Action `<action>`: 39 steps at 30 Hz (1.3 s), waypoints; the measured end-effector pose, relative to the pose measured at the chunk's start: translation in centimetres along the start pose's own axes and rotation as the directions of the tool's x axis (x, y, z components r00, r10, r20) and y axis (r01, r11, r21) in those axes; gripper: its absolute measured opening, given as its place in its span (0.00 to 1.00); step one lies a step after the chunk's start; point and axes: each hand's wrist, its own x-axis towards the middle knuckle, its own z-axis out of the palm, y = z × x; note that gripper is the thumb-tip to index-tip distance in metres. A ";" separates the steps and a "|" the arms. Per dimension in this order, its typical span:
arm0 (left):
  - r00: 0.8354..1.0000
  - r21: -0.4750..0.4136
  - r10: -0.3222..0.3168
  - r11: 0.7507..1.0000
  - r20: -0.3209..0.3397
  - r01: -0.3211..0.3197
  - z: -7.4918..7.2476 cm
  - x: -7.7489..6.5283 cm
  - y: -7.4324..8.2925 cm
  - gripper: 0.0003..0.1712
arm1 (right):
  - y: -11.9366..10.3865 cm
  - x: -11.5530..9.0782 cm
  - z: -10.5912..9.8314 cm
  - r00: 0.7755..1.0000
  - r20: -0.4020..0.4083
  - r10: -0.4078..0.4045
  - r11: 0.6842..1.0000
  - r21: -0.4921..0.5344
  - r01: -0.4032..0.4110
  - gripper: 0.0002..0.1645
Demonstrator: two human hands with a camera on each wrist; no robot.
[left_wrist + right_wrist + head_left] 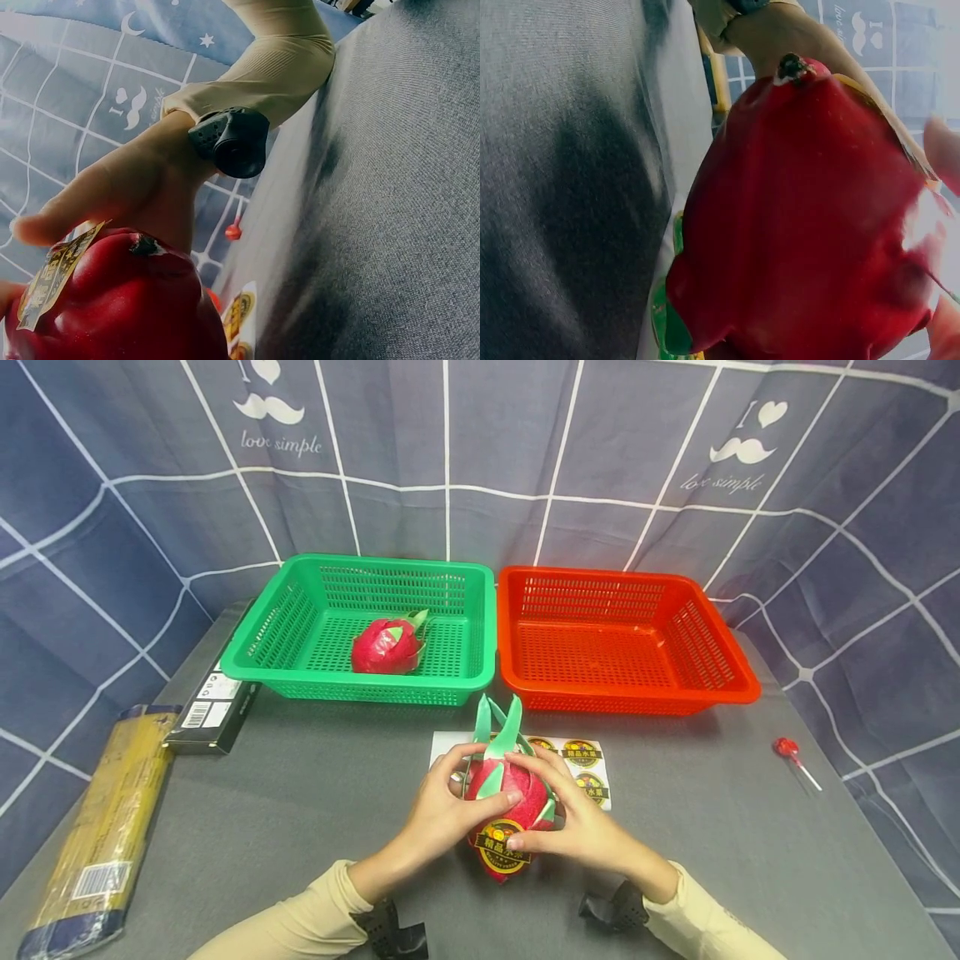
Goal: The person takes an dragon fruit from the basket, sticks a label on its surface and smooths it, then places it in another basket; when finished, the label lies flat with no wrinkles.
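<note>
A red dragon fruit (525, 787) with green leaf tips is held between both hands, just above or on the grey table; the contact is hidden. My left hand (442, 803) grips it from the left, thumb across its front. From the right, my right hand (592, 831) holds it, its thumb on a black-and-gold round label (497, 852). In the left wrist view this label (56, 277) stands partly off the red skin at one edge. The right wrist view is filled by the fruit's underside (802, 202) with its dark stem end. Behind lies a white sheet of similar labels (603, 747).
A green basket (360, 687) holds another dragon fruit (384, 647). Beside it stands a red basket (630, 697). To the left lie a black box (213, 714) and a long pack of yellow sticks, perhaps noodles (105, 827). A red lollipop (787, 747) lies at the right.
</note>
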 end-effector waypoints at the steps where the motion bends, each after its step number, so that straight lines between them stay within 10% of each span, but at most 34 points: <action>1: 1.000 0.001 -0.003 1.000 0.002 0.003 0.0 0.0 0.0 0.31 | 0.0 0.0 0.0 1.000 0.006 0.000 1.000 -0.006 0.000 0.49; 24: 0.999 0.013 0.005 1.000 0.038 -0.005 -0.2 -0.1 0.1 0.32 | -0.2 -0.3 0.9 0.993 -0.114 -0.021 0.993 -0.121 0.007 0.43; 39: 0.999 0.020 0.049 0.999 0.021 -0.050 -0.9 1.3 0.4 0.18 | -1.2 -0.3 -1.0 0.999 -0.044 -0.019 0.990 0.138 0.025 0.41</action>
